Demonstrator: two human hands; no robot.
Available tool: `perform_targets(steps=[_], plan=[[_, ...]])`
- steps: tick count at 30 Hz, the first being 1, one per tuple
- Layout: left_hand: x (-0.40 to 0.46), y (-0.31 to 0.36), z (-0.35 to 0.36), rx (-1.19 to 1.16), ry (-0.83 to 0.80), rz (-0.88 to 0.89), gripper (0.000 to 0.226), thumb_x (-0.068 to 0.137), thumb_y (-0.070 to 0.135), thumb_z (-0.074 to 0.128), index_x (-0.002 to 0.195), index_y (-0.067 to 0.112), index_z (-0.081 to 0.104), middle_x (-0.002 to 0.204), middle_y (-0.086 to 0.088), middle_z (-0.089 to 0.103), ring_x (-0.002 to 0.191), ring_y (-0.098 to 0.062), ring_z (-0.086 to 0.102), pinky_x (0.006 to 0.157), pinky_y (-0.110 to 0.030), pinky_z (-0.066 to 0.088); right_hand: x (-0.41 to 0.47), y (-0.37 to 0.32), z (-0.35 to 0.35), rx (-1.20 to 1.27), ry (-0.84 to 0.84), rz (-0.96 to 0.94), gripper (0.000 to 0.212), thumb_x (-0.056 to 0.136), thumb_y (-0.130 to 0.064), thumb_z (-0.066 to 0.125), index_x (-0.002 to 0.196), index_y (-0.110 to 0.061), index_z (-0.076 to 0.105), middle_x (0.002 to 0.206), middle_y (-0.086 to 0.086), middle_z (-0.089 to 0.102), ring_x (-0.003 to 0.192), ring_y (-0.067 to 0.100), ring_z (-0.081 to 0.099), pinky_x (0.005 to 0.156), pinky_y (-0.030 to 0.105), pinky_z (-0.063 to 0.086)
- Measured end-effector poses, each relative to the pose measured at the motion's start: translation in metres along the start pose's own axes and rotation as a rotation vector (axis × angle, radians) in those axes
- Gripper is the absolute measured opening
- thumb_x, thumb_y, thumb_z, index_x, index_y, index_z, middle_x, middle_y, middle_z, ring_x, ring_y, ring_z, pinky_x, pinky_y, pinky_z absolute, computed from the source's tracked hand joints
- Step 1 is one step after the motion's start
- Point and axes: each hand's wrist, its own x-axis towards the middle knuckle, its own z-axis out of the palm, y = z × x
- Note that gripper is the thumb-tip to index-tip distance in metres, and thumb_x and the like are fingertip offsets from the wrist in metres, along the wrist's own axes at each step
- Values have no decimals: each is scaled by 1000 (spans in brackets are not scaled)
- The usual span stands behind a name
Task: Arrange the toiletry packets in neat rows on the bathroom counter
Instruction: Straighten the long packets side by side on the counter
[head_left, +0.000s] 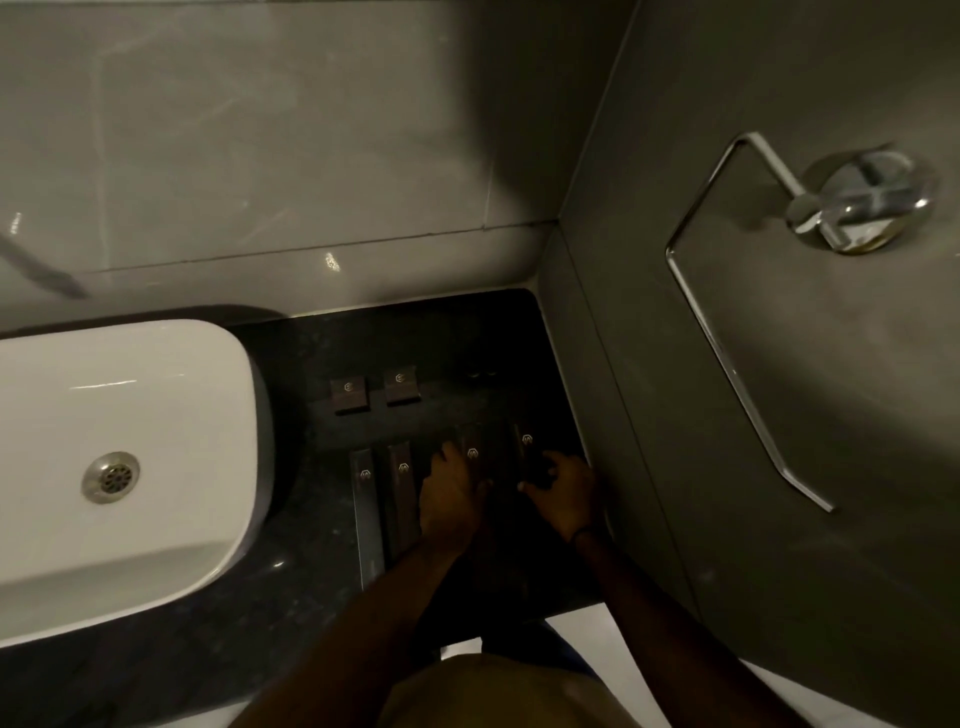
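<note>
Both hands work low on the dark counter (291, 364), at about 5 o'clock from the frame's centre. Left hand (451, 499) lies palm down, fingers spread flat, over the near part of the third long packet (471, 448); its fingertips press on that packet, and whether it grips anything cannot be told. Right hand (566, 491), at 3 o'clock from the left one, has its fingers curled around the near end of the fourth long packet (525, 446); the dim light hides how tightly it closes. A dark band circles the right wrist.

Four long packets lie side by side, running from 6 to 12 o'clock, each with a small pale emblem near the far end. First long packet (365, 512) and second long packet (402, 493) lie at 9 o'clock from the left hand, just apart from one another. The third and fourth sit further toward 12 o'clock than those two.

Two square packets (349, 395) stand in a row at 12 o'clock from the first pair, just beside each other.

A white basin (130, 441) fills the 9 o'clock side. On the wall at 2 o'clock hangs a chrome holder (857, 202).
</note>
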Motion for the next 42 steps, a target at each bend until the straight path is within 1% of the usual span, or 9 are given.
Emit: perform_targets(steps=[3,6,9,13,19,27,30,34,42], plan=[[-3,0,2,-19,-14,-34,62,86,29,70,134,6,40,131,-17,54,118,-33,57,92,-37,48,2,1,2,3,1,7,64,76,-23,82,134,-14,56,130,13,55,109,25,60,81,26,48],[-8,3,7,-75,-11,-74,60,85,28,71,133,7,41,132,-16,54,118,-32,57,92,-35,49,1,3,3,5,10,7,65,75,-24,81,134,-14,55,128,13,55,107,25,60,82,29,50],[-11,6,10,-85,-11,-84,60,85,28,71,133,7,40,132,-17,53,118,-34,57,94,-39,49,-1,4,2,-9,11,-8,64,75,-25,82,133,-14,56,125,14,56,105,26,60,84,33,53],[-14,6,10,-107,4,-90,64,85,29,71,136,7,41,136,-15,51,122,-31,55,97,-39,49,-2,6,2,-2,-4,-7,65,75,-21,81,134,-13,55,129,15,53,107,26,60,81,27,49],[-16,7,10,-94,20,-82,58,86,31,69,132,7,43,134,-15,52,118,-31,57,92,-38,50,-4,7,2,-3,7,-20,62,74,-20,83,130,-13,58,125,15,55,104,27,61,82,31,52],[-17,10,9,-58,8,-93,59,87,31,68,133,7,41,136,-16,51,120,-32,56,94,-40,51,-4,9,3,-2,25,-21,59,72,-21,83,127,-12,60,122,14,58,100,25,62,76,28,49],[-18,10,10,-55,12,-93,60,88,33,67,134,6,40,136,-16,50,121,-32,55,94,-40,49,-5,9,3,-7,35,-21,58,71,-22,84,124,-14,61,120,14,59,98,24,62,77,31,53],[-17,11,9,-75,7,-105,60,87,31,69,134,7,40,136,-15,50,120,-32,56,95,-40,50,-4,11,4,-13,40,-21,58,71,-22,84,124,-15,61,120,13,57,91,18,57,75,29,51],[-18,8,9,-87,20,-66,60,89,31,66,135,4,40,135,-16,51,122,-33,54,98,-42,49,-7,10,7,-1,49,-23,58,71,-21,83,125,-13,60,123,13,56,101,26,61,85,37,56]])
